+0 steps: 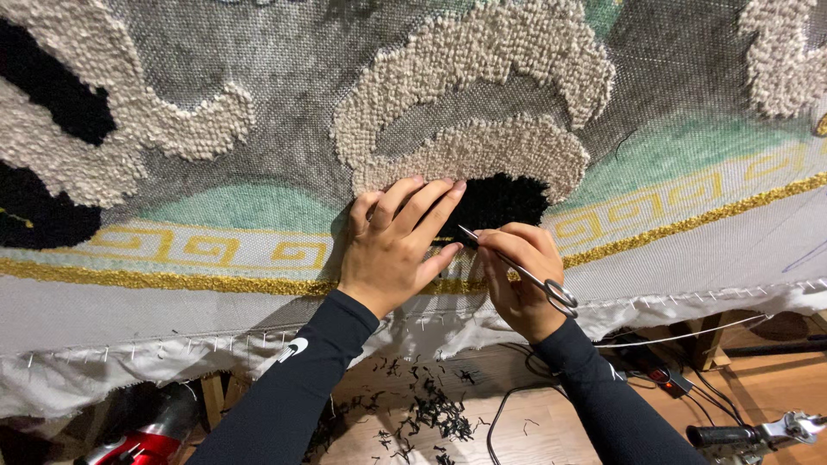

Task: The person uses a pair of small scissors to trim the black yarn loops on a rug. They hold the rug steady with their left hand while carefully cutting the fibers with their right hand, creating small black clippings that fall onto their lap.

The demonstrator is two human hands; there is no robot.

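The left hand [392, 250] lies flat and open on the stretched backing cloth [672, 241], fingertips pressed at the 9 o'clock edge of the black tufted patch [500, 202]. The right hand [521, 280] is closed around small metal scissors [517, 269], whose tips point toward 10 o'clock and sit at the patch's lower edge, just beside the left fingers. To trim well here, I judge the blades should stay shallow and parallel to the cloth, taking small snips so only stray black yarn goes. The cream loops [474, 151] at 12 o'clock and the gold border [155, 280] below must be spared. Black clippings [431, 409] lie on the wooden floor [534, 430] at 6 o'clock.
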